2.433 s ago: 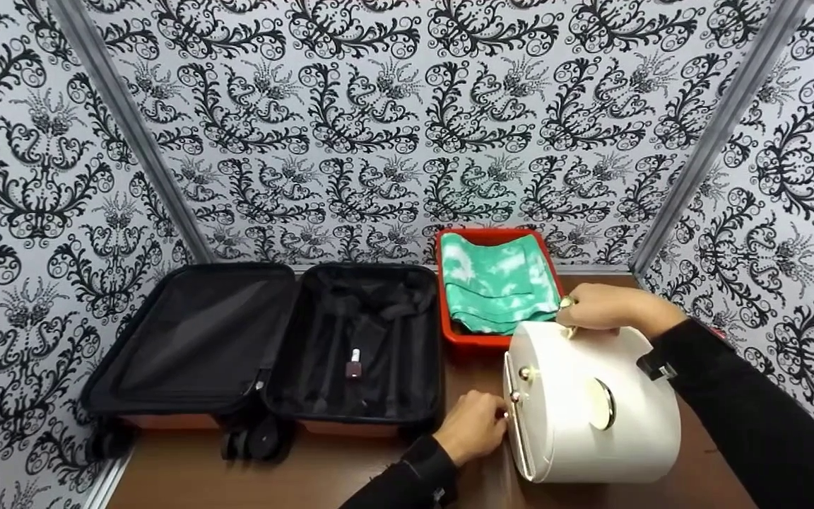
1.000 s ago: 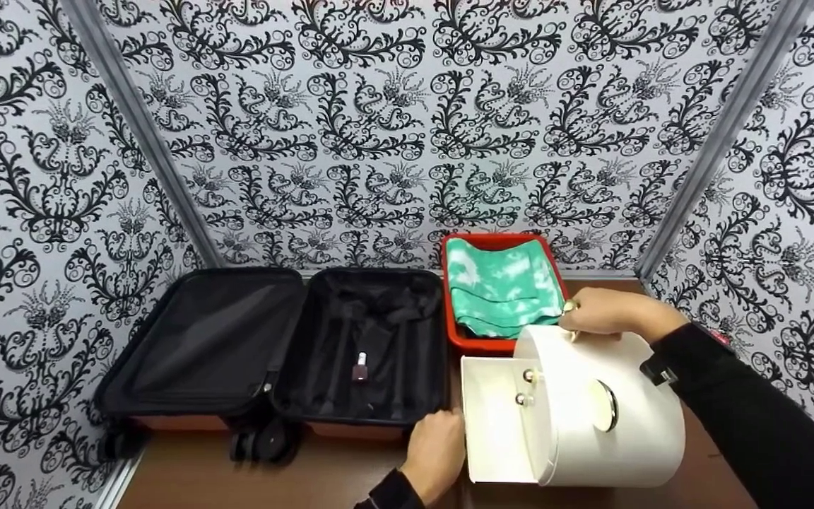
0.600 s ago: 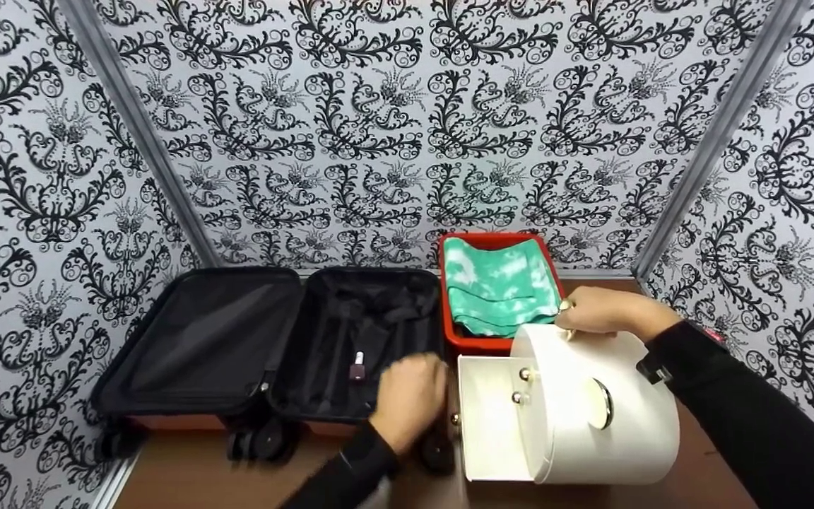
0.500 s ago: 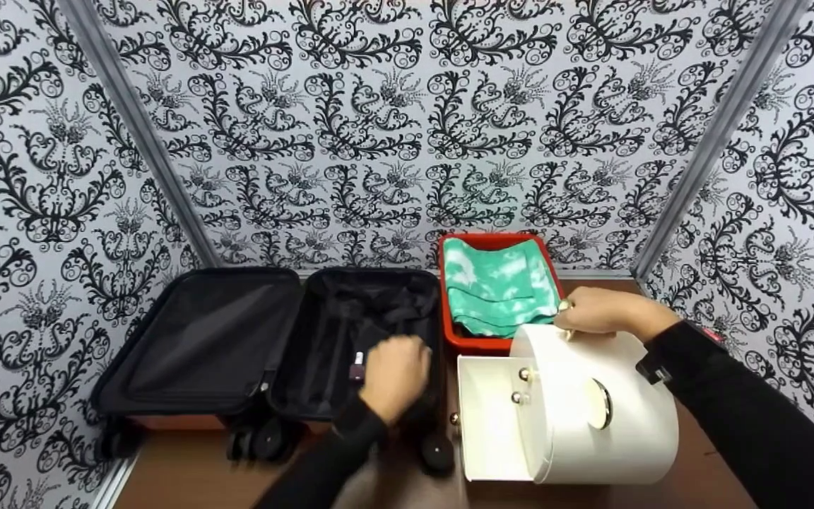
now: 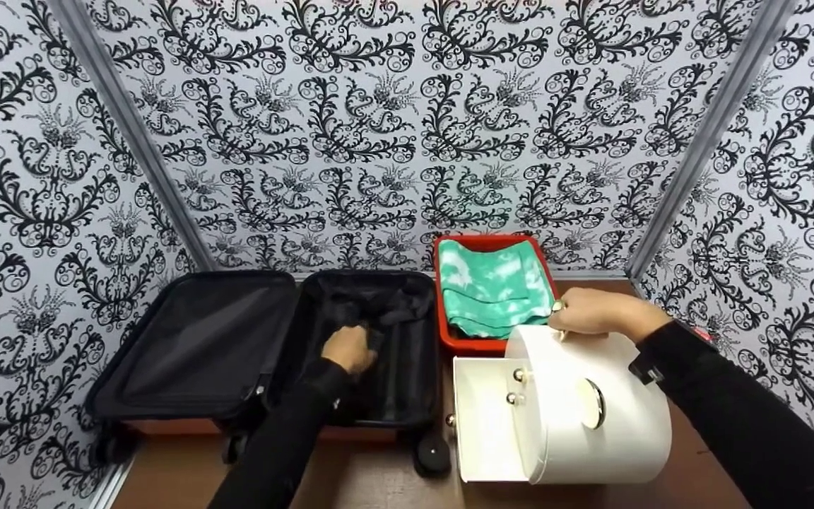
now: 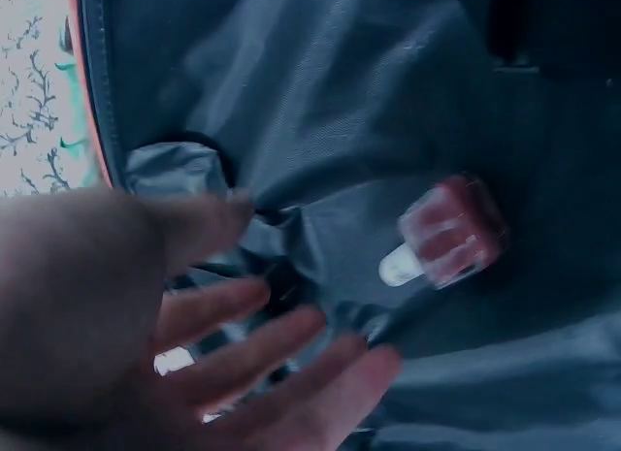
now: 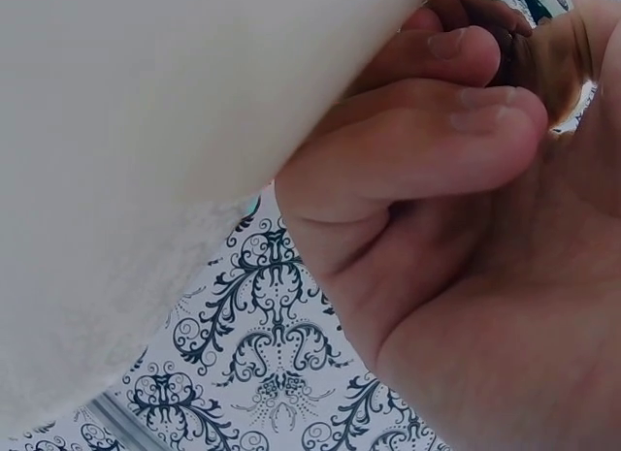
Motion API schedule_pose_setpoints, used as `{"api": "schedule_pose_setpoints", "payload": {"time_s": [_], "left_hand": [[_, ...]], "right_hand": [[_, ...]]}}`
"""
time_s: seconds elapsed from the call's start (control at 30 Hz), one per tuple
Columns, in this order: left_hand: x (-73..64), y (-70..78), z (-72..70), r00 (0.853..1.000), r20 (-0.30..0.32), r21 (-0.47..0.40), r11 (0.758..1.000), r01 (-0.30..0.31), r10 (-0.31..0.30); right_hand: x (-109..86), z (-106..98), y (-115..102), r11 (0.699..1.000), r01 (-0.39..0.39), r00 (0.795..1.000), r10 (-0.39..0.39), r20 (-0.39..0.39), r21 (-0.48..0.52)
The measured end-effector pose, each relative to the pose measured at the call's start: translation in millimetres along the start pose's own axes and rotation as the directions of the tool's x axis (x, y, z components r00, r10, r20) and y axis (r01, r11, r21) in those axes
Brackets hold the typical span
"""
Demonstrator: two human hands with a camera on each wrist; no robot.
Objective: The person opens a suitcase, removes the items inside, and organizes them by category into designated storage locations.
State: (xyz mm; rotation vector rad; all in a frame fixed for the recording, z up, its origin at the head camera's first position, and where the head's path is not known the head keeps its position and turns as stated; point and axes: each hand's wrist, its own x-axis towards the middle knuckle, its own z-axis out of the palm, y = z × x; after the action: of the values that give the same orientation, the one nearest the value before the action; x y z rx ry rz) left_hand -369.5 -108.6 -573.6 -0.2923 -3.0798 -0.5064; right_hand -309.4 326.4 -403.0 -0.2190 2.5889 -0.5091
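My left hand [image 5: 347,348] reaches over the black inside of the suitcase [image 5: 403,367]. In the left wrist view its fingers [image 6: 291,344] are spread and hold nothing. A small nail polish bottle [image 6: 451,230] with a dark red body and white cap lies on the lining, just beyond the fingertips; in the head view the hand hides it. My right hand [image 5: 594,311] grips the gold handle [image 5: 557,319] on top of a white, round-topped case [image 5: 612,445]. The case's drawer [image 5: 488,424] is pulled out to the left, with bare cream inside showing.
Behind the case, a red bin [image 5: 474,345] holds folded green and white cloth [image 5: 495,283]. The suitcase's other half [image 5: 202,346] lies flat at left. Its wheel [image 5: 433,454] sits close to the drawer. Patterned walls [image 5: 364,141] enclose the brown table [image 5: 357,474].
My left hand pulled the case's drawer out to the left, let go, and moved left and away into the suitcase over the nail polish. My right hand has kept its grip on the handle.
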Motion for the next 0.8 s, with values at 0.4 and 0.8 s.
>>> {"api": "schedule_pose_setpoints", "payload": {"time_s": [0.4, 0.8], "left_hand": [[35.6, -51.5, 45.9, 0.960, 0.281, 0.011, 1.000, -0.001, -0.002], [25.8, -21.0, 22.0, 0.929, 0.351, 0.078, 0.993, 0.092, -0.114]], "right_hand": [[-0.9, -0.7, -3.7, 1.000, 0.018, 1.000, -0.018, 0.002, 0.020], [-0.8, 1.6, -1.1, 1.000, -0.006, 1.000, 0.006, -0.012, 0.010]]}}
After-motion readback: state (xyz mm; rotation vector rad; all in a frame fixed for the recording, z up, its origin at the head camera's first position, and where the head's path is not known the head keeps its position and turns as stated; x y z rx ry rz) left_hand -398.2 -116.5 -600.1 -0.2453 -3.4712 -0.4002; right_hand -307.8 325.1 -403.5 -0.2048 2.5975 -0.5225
